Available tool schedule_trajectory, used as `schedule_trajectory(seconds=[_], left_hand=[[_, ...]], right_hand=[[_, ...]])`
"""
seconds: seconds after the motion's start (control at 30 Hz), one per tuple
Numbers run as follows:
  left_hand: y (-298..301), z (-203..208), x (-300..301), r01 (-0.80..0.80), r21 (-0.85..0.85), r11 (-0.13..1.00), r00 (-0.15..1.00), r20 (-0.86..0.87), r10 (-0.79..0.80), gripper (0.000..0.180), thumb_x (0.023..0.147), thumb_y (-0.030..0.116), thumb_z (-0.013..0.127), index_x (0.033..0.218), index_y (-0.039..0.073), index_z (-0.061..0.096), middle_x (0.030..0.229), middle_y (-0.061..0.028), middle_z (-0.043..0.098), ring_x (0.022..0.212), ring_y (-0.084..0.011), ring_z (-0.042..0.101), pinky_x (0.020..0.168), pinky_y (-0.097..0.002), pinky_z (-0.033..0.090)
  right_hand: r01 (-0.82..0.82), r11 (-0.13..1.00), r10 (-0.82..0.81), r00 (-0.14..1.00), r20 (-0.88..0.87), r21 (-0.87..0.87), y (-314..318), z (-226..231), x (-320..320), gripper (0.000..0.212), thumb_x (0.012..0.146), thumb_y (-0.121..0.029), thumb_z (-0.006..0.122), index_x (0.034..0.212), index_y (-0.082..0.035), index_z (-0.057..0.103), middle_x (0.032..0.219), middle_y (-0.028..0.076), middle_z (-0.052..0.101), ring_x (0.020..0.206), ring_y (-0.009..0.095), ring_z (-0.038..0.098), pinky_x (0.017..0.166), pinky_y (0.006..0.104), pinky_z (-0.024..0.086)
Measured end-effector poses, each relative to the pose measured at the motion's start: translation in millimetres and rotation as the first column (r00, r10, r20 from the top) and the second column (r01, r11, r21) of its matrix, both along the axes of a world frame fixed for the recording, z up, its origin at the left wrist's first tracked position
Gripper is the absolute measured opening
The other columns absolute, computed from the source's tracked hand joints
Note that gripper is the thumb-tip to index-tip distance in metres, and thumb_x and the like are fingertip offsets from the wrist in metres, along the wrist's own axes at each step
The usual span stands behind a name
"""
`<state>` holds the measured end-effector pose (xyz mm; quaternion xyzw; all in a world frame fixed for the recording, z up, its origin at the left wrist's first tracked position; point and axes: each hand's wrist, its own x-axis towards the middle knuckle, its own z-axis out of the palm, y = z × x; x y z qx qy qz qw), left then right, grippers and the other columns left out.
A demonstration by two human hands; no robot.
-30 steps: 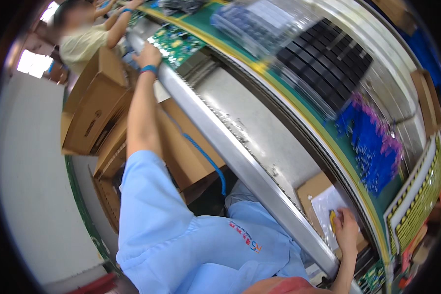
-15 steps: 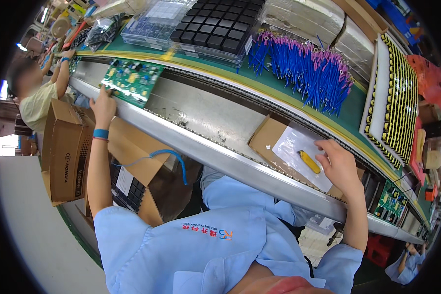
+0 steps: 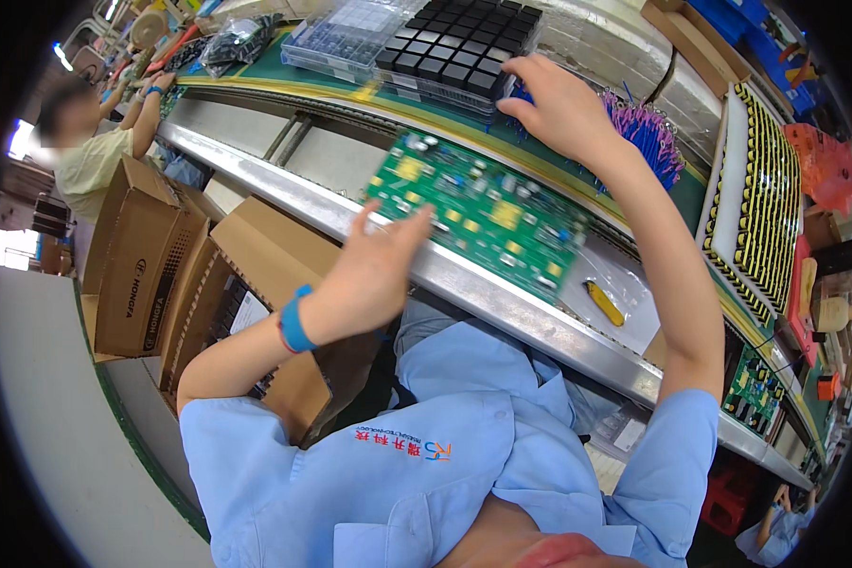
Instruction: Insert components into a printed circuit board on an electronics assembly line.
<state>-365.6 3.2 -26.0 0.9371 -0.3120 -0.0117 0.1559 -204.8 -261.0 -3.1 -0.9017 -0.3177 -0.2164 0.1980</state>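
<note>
A green circuit board full of small parts lies across the metal conveyor rails in front of me. My left hand, slightly blurred, is at the board's near left edge with thumb and fingers apart. My right hand reaches over the far rail to the right corner of a clear tray of black square blocks. Its thumb and forefinger are spread, with nothing visible gripped between them. Under that hand and forearm, a bundle of blue wires with pink ends is partly hidden.
A yellow tool lies on a white sheet beyond the board's right end. Yellow-and-black parts stand in rows on a white panel at right. Open cardboard boxes crowd the near left. Another person works farther left along the line.
The circuit board has moved right along the rails, and my left hand has moved right with it. My right hand has risen from beside the yellow tool to the black blocks.
</note>
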Motion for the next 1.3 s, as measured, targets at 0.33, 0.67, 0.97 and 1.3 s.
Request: schedule_trajectory(seconds=[0.33,0.67,0.97,1.3], left_hand=[[-48,44,103,0.111,-0.047,0.993,0.855,0.513,-0.071,0.026,0.083,0.009,0.064,0.107,0.017,0.065,0.089,-0.0039,0.065,0.087,-0.0268,0.06,0.088,-0.0427,0.037],[-38,50,227,0.243,0.013,0.97,0.922,0.308,-0.235,0.043,0.073,0.013,0.074,0.112,0.002,0.059,0.103,-0.0174,0.061,0.098,-0.0344,0.06,0.091,-0.0419,0.045],[-57,63,232,0.205,0.324,0.924,0.902,0.304,-0.307,0.046,0.07,0.014,0.074,0.11,0.005,0.055,0.104,-0.0184,0.065,0.106,-0.0363,0.059,0.091,-0.0461,0.042],[-43,61,220,0.166,0.319,0.933,0.932,0.259,-0.254,0.067,0.071,0.001,0.067,0.135,0.007,0.048,0.116,-0.0157,0.063,0.115,-0.0336,0.056,0.098,-0.0472,0.039]], right_hand=[[0.292,0.89,-0.309,0.951,0.008,-0.35,49,17,25,0.043,0.08,-0.031,0.067,0.105,0.003,0.06,0.103,0.018,0.064,0.089,0.032,0.067,0.075,0.0426,0.056],[0.163,0.947,-0.202,0.972,-0.12,-0.277,45,35,11,0.025,0.079,-0.017,0.063,0.096,0.001,0.065,0.097,0.02,0.065,0.091,0.034,0.067,0.076,0.0433,0.055],[0.074,0.908,-0.195,0.946,-0.259,-0.413,34,43,26,0.033,0.076,-0.017,0.064,0.101,0.005,0.063,0.095,0.024,0.069,0.09,0.038,0.068,0.078,0.0437,0.055],[0.213,0.487,0.575,0.651,-0.495,0.847,-15,36,-25,0.041,0.085,-0.016,0.068,0.116,0.009,0.056,0.089,0.011,0.064,0.075,0.016,0.066,0.062,0.0232,0.056]])
